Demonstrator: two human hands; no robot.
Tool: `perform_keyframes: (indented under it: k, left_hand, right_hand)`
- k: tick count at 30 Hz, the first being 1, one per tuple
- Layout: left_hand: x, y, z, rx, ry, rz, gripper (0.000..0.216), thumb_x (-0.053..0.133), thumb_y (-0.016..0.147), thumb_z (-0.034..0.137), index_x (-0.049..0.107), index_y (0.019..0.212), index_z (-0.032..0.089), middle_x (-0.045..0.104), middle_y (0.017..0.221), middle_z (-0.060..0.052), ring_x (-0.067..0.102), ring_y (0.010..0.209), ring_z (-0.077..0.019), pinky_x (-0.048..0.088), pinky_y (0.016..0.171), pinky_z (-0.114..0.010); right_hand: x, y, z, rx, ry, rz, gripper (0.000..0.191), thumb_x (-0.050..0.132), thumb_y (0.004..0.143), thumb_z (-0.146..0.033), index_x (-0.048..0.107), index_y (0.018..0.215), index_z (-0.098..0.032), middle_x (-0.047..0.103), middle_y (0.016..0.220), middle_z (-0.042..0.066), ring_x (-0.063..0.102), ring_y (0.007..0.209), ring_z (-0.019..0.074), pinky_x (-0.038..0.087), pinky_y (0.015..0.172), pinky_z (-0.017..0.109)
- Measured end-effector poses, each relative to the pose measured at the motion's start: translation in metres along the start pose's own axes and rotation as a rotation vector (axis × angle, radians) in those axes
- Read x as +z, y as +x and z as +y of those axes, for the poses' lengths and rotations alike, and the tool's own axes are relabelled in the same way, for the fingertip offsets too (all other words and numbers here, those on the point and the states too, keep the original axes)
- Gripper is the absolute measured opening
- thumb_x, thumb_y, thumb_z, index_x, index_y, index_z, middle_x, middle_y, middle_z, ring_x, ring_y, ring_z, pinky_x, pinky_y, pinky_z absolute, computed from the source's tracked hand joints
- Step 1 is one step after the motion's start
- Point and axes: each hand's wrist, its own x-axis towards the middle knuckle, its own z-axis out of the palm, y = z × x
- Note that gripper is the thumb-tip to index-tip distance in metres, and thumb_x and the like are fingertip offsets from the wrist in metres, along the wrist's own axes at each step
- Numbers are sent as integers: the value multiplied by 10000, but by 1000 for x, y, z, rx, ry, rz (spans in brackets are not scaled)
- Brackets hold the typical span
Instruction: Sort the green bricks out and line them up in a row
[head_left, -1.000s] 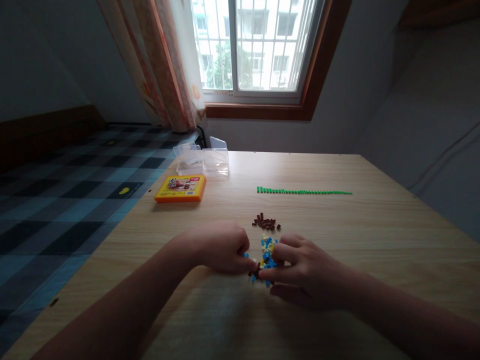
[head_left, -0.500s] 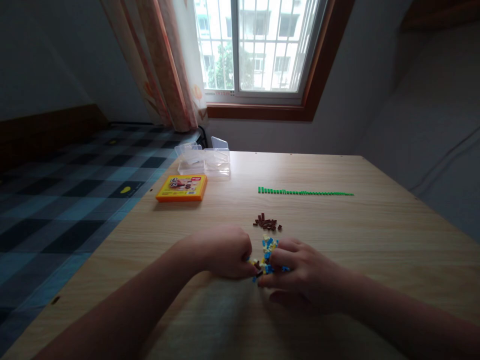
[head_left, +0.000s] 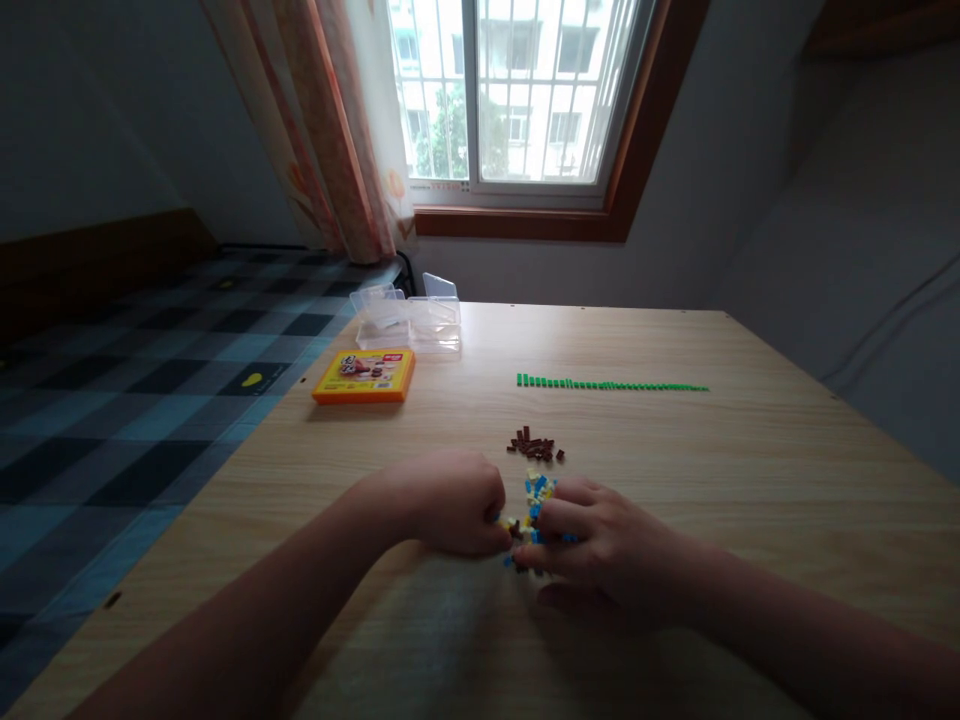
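A small heap of blue, yellow and white bricks (head_left: pixel 538 495) lies on the wooden table (head_left: pixel 675 480) in front of me. My left hand (head_left: pixel 450 500) is curled at the heap's left edge, fingertips pinched on a small dark brick (head_left: pixel 515 527). My right hand (head_left: pixel 600 545) is curled over the heap's right side, thumb and fingers pressed together right against the left fingertips. Just behind the heap sits a little pile of brown bricks (head_left: pixel 535 445). Farther back runs a long row of green bricks (head_left: pixel 611 384).
An orange box (head_left: pixel 364 375) lies at the table's left, with clear plastic containers (head_left: pixel 409 322) behind it. A checked bedcover (head_left: pixel 135 380) lies to the left. A window and curtain stand behind the table.
Both hands have stayed at the heap; the fingertips have drawn closer and now meet over a dark brick. My view has shifted slightly.
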Motion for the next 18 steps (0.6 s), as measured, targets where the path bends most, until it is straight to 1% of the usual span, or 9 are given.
perform_keyframes:
  k: [4,8,11,15,18]
  left_hand:
    - [0,0,-3,-4,-12,-8,233,594,731,337,675,575,184,562,503,-1,344,406,-104,279,428,-265]
    - [-4,-1,-5,-12,-18,-68,221,588,722,346,683,598,191,592,530,-6,376,430,-119,291,434,-273]
    - [-7,-2,-3,-35,-25,-95,259,573,753,375,703,626,190,613,547,-14,389,440,-121,303,450,-273]
    - [-4,-1,-2,-29,-24,-47,335,576,785,449,712,631,184,624,555,-32,407,441,-126,303,452,-276]
    - [0,1,-2,-13,-7,4,340,604,774,467,710,623,181,617,548,-36,411,436,-125,297,442,-275]
  right_hand:
    - [-3,0,-1,-30,24,7,306,576,921,-371,634,1180,-219,586,939,73,495,823,197,397,746,350]
    - [-4,0,-1,-28,30,5,314,573,919,-355,624,1197,-217,578,922,66,489,805,191,392,737,345]
    - [-2,-1,0,-11,24,7,316,571,925,-359,617,1205,-218,573,924,62,495,805,186,397,740,341]
    - [0,0,0,-14,9,-12,308,583,926,-365,623,1194,-218,579,921,60,512,825,191,410,755,347]
    - [0,1,0,-24,11,-8,295,584,927,-360,632,1179,-215,590,930,65,519,849,198,413,762,354]
